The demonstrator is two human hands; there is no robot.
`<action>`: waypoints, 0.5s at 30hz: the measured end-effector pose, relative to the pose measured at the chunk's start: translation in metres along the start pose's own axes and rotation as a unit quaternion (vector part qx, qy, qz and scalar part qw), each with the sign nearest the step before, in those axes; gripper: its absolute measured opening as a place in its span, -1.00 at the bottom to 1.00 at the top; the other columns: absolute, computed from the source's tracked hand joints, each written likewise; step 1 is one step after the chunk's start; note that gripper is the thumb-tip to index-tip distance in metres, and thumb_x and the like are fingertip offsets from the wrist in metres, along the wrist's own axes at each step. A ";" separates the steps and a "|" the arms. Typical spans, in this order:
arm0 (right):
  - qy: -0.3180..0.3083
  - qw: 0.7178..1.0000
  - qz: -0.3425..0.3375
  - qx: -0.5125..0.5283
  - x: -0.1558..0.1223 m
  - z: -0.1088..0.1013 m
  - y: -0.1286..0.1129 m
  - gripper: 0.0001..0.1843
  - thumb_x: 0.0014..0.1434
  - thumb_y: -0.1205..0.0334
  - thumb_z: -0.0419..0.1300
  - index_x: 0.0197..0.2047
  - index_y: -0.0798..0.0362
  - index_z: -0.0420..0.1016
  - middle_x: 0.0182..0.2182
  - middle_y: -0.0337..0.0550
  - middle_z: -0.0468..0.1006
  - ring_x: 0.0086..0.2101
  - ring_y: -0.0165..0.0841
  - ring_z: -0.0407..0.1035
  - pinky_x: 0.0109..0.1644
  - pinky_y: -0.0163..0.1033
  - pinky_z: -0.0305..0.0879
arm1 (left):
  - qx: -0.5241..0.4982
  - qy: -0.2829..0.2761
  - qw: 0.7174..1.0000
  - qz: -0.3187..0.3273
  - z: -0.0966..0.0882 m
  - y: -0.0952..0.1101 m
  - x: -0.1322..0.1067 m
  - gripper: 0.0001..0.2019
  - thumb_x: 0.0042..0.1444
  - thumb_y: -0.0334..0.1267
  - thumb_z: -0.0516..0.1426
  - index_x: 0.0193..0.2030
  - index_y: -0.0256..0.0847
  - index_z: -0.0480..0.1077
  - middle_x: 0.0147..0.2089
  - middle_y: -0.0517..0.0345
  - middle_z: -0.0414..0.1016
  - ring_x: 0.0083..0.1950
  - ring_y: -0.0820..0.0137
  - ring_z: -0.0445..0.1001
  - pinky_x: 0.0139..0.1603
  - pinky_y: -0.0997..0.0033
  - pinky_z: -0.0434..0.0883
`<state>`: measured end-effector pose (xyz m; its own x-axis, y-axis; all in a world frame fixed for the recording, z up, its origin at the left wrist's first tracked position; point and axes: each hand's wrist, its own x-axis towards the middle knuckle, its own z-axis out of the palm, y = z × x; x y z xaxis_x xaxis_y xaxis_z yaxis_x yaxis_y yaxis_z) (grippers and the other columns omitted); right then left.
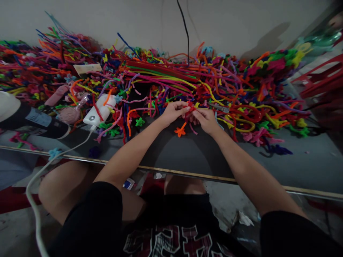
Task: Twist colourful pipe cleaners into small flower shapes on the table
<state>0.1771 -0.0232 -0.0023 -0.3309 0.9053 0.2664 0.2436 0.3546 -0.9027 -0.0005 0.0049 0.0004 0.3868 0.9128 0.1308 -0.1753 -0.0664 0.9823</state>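
Note:
Both my hands meet over the grey table [171, 153] in front of a big heap of coloured pipe cleaners [166, 75]. My left hand [174, 111] and my right hand [205, 118] are closed in a pinch on a small red pipe cleaner piece [190, 107] held between them. An orange pipe-cleaner flower [180, 130] lies on the table just below my hands. A green flower [139, 122] lies to the left of it.
A white power bank [99, 110] with a white cable [61, 153] lies at the left, next to a pink hairbrush [70, 113] and a black cylinder [32, 119]. A black cord [186, 32] hangs from above. Red chairs [321, 80] stand at the right. The table's metal edge [187, 174] runs above my knees.

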 end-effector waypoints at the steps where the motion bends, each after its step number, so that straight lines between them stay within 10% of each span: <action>1: -0.003 1.000 0.001 0.002 0.000 0.000 0.000 -0.48 0.19 -0.26 0.08 -0.41 0.03 0.53 -0.58 -0.23 0.45 -0.62 -0.46 0.25 -0.53 -0.26 0.14 | -0.001 -0.003 1.000 0.000 0.000 0.000 0.000 -0.80 0.04 -0.20 0.29 -0.32 -0.31 0.45 -0.54 0.29 0.39 -0.56 0.64 0.30 -0.47 0.57 0.26; 15: -0.021 0.999 0.008 0.026 0.000 -0.001 0.002 -0.48 0.14 -0.28 0.12 -0.47 0.01 0.50 -0.58 -0.21 0.46 -0.63 -0.46 0.25 -0.55 -0.25 0.13 | 0.029 -0.066 0.997 0.006 -0.002 0.003 -0.001 -0.65 -0.02 -0.01 0.30 -0.39 -0.32 0.47 -0.55 0.26 0.39 -0.57 0.66 0.27 -0.51 0.59 0.22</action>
<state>0.1782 -0.0222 -0.0039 -0.3656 0.8996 0.2388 0.2023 0.3272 -0.9230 -0.0031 0.0049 0.0031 0.5008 0.8515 0.1555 -0.1303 -0.1034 0.9861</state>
